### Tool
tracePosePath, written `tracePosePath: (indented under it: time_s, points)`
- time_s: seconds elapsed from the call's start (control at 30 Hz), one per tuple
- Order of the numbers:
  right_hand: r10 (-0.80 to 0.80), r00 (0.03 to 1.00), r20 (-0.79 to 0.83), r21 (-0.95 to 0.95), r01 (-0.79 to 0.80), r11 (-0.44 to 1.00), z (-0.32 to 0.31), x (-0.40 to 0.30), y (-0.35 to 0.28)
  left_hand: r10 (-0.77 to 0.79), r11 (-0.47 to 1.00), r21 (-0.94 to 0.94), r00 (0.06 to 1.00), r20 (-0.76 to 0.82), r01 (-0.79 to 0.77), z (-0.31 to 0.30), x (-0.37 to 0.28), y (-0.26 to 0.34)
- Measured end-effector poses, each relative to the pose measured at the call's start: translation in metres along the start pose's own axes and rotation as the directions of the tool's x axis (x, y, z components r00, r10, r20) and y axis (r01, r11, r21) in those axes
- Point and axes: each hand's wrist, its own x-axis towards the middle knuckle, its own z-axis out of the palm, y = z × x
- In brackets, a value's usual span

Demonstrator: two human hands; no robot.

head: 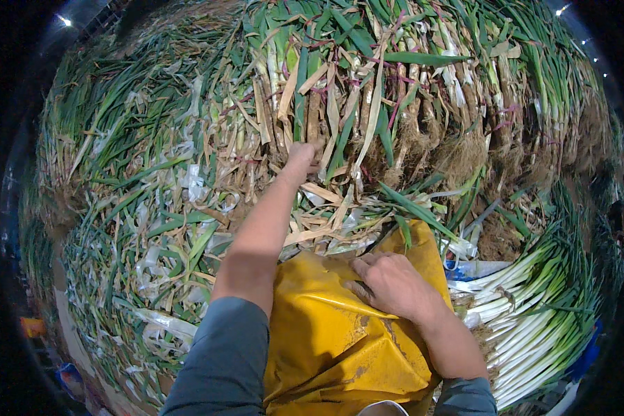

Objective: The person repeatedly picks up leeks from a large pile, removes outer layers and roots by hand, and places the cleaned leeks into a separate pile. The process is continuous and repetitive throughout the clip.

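Note:
My left hand (305,156) reaches forward to the root end of an unpeeled green onion stalk (314,117) in a long row. Its fingers are blurred and partly hidden, so whether they grip the stalk is unclear. My right hand (392,283) rests on the yellow waterproof apron (338,322) over my lap, thumb and forefinger apart, with nothing seen in it. Dry tan leaves (317,229) and peelings lie between the row and the apron. To my right, peeled green onions (525,333) are stacked with white stems towards me and green tops pointing away to the right.
Soil-caked roots (463,156) hang along the row, with pink ties (395,112) around some stalks. Stripped leaves and skins (151,249) cover the ground at left. Blue-and-white sheeting (478,270) shows beside the peeled stack. More green onions (62,171) lie at far left.

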Motion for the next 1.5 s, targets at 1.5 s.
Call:
tracePosePath:
  time_s: [1.5]
  points:
    - [-0.02, 1.0, -0.013, 0.015, 0.021, 1.0, -0.006, 0.009, -0.008, 0.359, 0.345, 0.939, 0.926, -0.114, -0.018, 0.01, -0.031, 0.013]
